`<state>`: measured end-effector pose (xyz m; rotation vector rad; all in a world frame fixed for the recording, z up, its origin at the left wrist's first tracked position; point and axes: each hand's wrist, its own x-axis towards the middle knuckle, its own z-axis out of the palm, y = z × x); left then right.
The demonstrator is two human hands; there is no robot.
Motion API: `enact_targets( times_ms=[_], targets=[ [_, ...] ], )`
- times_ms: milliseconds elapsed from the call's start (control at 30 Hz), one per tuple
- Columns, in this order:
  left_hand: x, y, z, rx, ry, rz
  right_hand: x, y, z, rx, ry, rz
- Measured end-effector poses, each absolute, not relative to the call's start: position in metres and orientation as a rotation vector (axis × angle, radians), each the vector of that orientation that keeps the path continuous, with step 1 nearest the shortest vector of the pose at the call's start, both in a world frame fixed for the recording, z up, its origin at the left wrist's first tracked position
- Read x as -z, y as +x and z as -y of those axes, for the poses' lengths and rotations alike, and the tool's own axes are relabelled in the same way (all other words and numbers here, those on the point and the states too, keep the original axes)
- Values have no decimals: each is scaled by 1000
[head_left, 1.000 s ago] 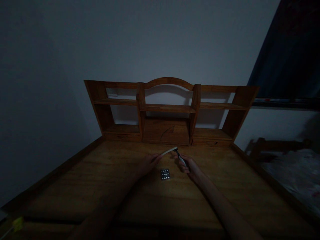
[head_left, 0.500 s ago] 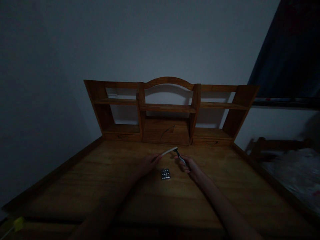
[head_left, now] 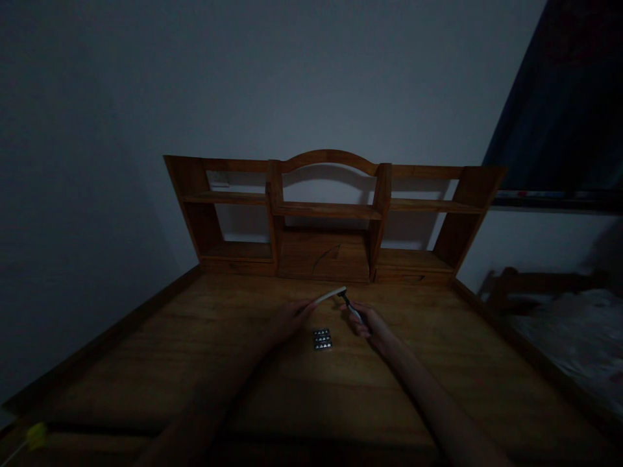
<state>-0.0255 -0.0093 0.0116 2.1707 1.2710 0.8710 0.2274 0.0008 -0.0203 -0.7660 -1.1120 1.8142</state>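
Razor head meets pale strip over the desk, work in hand and no finished result to be seen.

The left hand (head_left: 292,316) is closed around the near end of a thin pale strip (head_left: 328,296), which slants up toward the far edge of the desk (head_left: 195,337). The right hand (head_left: 370,322) grips a razor (head_left: 355,311) by its handle, its dark head at the strip's free end, seemingly touching; the dim light leaves that unsure. Both pieces are above the desk's middle, nearer its far edge, where the wooden shelf unit (head_left: 324,209) stands. Judging by this, the two pieces are brought together, but setting them down is left undone. A small dark pack (head_left: 322,339) lies between the forearms, nearer the front edge, touched by neither hand.
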Motion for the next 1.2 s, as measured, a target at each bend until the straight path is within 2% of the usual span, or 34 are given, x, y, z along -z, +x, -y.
enact_targets(
  times_ms=[1200],
  targets=[
    [-7,-24,8,-882,2144,-1294,18,226,3,-1770,-893,1182]
  ],
)
